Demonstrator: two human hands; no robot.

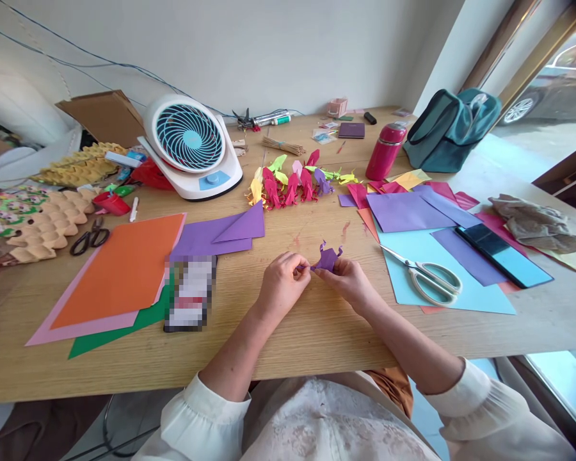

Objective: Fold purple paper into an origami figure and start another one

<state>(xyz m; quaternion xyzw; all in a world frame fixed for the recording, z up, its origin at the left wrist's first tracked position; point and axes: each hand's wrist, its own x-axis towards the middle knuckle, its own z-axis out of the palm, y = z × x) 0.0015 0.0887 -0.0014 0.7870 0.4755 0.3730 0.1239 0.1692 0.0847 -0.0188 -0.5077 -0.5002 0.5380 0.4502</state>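
A small purple paper flower (327,258) with curled petal tips is held between my two hands, just above the wooden table. My right hand (348,282) pinches its body from the right. On its left side, my left hand (287,275) is closed in a pinch on a narrow purple strip of the same flower. Beyond my hands lies a cluster of finished paper flowers (292,186) in red, yellow, green, pink and purple. Purple paper sheets (206,237) lie to the left of my hands. White-handled scissors (434,282) rest on light blue paper (480,304) to the right.
Orange paper (120,269) and a phone (191,294) with a blurred screen lie on the left. A white fan (187,147), a pink flask (386,152) and a teal bag (448,131) stand at the back. Another phone (504,256) and crumpled cloth (535,221) are at right.
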